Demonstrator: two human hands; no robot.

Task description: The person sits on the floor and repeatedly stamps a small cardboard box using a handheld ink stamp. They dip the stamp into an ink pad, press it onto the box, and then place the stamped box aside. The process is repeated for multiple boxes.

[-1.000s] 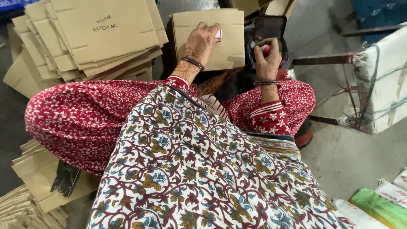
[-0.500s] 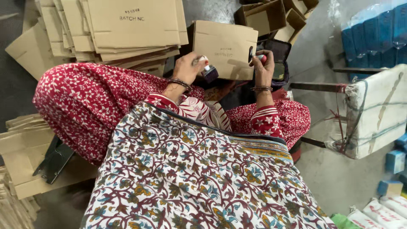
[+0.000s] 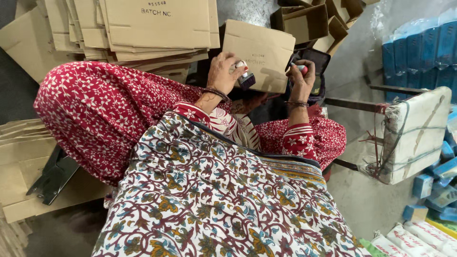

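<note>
My left hand (image 3: pixel 223 71) grips a small hand stamp (image 3: pixel 243 75) with a red and white handle and a dark base, held just off a flat brown cardboard carton (image 3: pixel 262 50) that leans in front of me. My right hand (image 3: pixel 303 82) is closed on a second small red and white stamp (image 3: pixel 301 68), held over a dark open ink pad case (image 3: pixel 318 71) at the carton's right edge. Both wrists wear bangles. My lap in red floral cloth and a patterned scarf fills the lower view.
A stack of flat cartons (image 3: pixel 143 28) lies at the upper left, and folded open boxes (image 3: pixel 314 19) at the top. More flat cardboard (image 3: pixel 28 157) lies at the left with a black tool (image 3: pixel 52 176) on it. A wrapped white bundle (image 3: pixel 414 138) and blue packs (image 3: pixel 419 47) stand at right.
The view has shifted so the carton and hands sit higher right. My left hand has lifted off the carton face and now shows the stamp; my right hand stays by the ink pad case.
</note>
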